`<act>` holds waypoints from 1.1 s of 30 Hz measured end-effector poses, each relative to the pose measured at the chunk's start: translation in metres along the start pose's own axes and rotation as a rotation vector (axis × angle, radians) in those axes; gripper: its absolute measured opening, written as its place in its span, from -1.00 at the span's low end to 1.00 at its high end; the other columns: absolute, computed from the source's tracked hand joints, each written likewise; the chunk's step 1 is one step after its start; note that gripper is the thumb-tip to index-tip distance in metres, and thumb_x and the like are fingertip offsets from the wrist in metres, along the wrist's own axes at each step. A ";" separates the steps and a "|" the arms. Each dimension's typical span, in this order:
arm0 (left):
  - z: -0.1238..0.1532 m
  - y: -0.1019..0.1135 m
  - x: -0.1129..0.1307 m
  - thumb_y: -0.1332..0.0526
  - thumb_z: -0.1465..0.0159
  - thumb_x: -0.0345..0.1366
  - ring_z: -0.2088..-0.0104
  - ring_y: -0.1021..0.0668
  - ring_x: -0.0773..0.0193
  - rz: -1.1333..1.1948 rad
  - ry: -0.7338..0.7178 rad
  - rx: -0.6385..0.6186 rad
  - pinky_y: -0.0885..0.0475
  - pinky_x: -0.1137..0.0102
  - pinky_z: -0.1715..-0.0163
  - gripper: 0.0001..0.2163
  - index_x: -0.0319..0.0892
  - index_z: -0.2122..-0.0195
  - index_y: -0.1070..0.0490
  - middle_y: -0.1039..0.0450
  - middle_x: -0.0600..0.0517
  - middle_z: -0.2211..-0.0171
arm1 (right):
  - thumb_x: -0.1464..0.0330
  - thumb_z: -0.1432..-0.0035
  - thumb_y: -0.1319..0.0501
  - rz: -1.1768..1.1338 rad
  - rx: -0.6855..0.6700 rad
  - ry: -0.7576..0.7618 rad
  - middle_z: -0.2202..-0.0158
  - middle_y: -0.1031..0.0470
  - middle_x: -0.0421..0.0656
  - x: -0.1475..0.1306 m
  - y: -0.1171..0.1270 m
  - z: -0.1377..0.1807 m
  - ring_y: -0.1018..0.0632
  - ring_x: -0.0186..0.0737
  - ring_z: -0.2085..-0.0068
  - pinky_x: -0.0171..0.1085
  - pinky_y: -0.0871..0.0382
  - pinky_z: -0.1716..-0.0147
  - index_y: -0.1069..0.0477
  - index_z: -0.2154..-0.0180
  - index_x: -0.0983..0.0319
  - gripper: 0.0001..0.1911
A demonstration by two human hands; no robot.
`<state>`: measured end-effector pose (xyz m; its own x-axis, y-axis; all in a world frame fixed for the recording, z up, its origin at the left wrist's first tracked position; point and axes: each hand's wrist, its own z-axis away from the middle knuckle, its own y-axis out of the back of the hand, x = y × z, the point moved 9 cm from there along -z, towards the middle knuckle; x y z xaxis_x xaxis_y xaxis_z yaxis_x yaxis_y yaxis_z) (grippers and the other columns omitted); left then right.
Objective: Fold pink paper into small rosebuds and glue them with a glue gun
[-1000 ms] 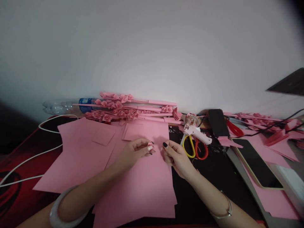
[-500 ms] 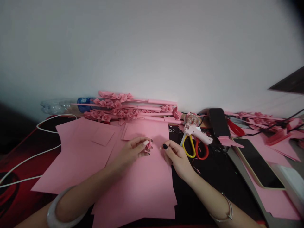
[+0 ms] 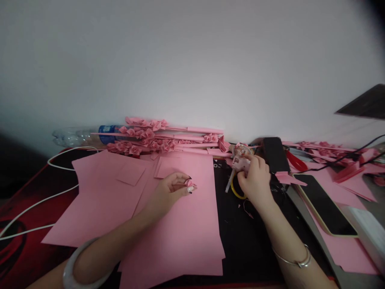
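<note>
My left hand (image 3: 168, 190) pinches a small folded pink paper flower (image 3: 190, 184) between thumb and fingers, above the stack of pink paper sheets (image 3: 177, 237). To the right, my right hand (image 3: 256, 176) is closed around the handle of a pale pink glue gun (image 3: 240, 162). Its fingers hide most of the handle. Beneath that hand lie scissors (image 3: 236, 192); one yellow loop shows, and the red loop is covered.
Pink paper flower stems (image 3: 168, 138) lie along the wall beside a clear plastic bottle (image 3: 75, 136). More pink sheets (image 3: 99, 200) spread left, near white cables (image 3: 60, 154). At right are a dark phone (image 3: 326, 206), another dark device (image 3: 275, 154) and a white box (image 3: 365, 230).
My right hand has moved right and away from the flower, and now grips the glue gun. My left hand keeps the flower, its wrist slightly turned.
</note>
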<state>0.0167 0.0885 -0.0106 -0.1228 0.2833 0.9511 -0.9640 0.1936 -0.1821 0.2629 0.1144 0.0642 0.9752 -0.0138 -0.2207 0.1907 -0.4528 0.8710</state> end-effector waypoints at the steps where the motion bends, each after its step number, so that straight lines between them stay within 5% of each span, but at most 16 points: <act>1: 0.000 0.000 -0.002 -0.36 -0.09 -0.28 0.12 -0.58 0.09 0.016 0.016 -0.001 -0.46 0.26 0.12 -0.74 -0.18 0.23 -0.38 -0.56 -0.01 0.24 | 0.48 0.02 -0.13 0.088 -0.032 -0.066 -0.06 -0.30 0.16 0.011 -0.002 -0.001 -0.34 0.24 0.00 0.11 -0.25 0.14 -0.29 -0.03 0.33 -0.51; 9: -0.004 0.003 -0.011 -0.37 -0.08 -0.17 0.14 -0.58 0.13 0.186 0.095 0.012 -0.45 0.29 0.14 -0.73 -0.17 0.26 -0.41 -0.53 0.01 0.25 | 0.35 -0.08 -0.13 0.214 -0.211 -0.219 0.07 -0.44 0.07 0.038 -0.014 -0.001 -0.42 0.17 0.04 0.07 -0.30 0.18 -0.28 -0.09 0.26 -0.51; 15: -0.007 0.005 -0.013 -0.41 -0.03 -0.24 0.25 -0.54 0.26 0.320 0.117 0.041 -0.42 0.40 0.22 -0.74 -0.19 0.28 -0.48 -0.51 0.03 0.32 | 0.32 -0.02 -0.18 0.083 -0.034 -0.196 0.14 -0.49 0.05 0.039 0.002 -0.005 -0.47 0.15 0.08 0.04 -0.30 0.14 -0.38 -0.01 0.27 -0.53; 20: -0.009 0.003 -0.018 -0.42 -0.03 -0.27 0.28 -0.51 0.34 0.420 0.135 0.017 -0.39 0.41 0.15 -0.74 -0.18 0.25 -0.49 -0.49 0.05 0.32 | 0.28 -0.05 -0.16 -0.338 0.141 -0.125 0.14 -0.53 0.02 0.033 0.020 -0.001 -0.53 0.03 0.17 -0.08 -0.38 0.17 -0.42 0.02 0.30 -0.56; 26: -0.009 0.003 -0.016 -0.39 -0.08 -0.32 0.27 -0.51 0.35 0.449 0.106 0.009 -0.39 0.40 0.11 -0.83 -0.18 0.32 -0.46 -0.48 0.08 0.35 | 0.28 0.01 -0.24 -0.787 -0.101 -0.126 0.20 -0.58 -0.04 0.016 -0.007 0.002 -0.55 0.03 0.12 -0.10 -0.41 0.10 -0.49 0.14 0.29 -0.63; 33: -0.010 0.006 -0.011 -0.39 -0.08 -0.33 0.20 -0.55 0.29 0.465 0.049 0.026 -0.40 0.33 0.04 -0.84 -0.16 0.33 -0.46 -0.50 0.08 0.32 | 0.32 0.05 -0.28 -0.705 -0.319 -0.052 0.32 -0.61 -0.07 0.003 -0.027 0.009 -0.59 -0.06 0.32 -0.18 -0.47 0.27 -0.54 0.24 0.29 -0.72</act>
<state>0.0145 0.0959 -0.0245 -0.5324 0.3788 0.7570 -0.8150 0.0121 -0.5793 0.2600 0.1182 0.0363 0.6068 0.1367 -0.7830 0.7948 -0.0915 0.5999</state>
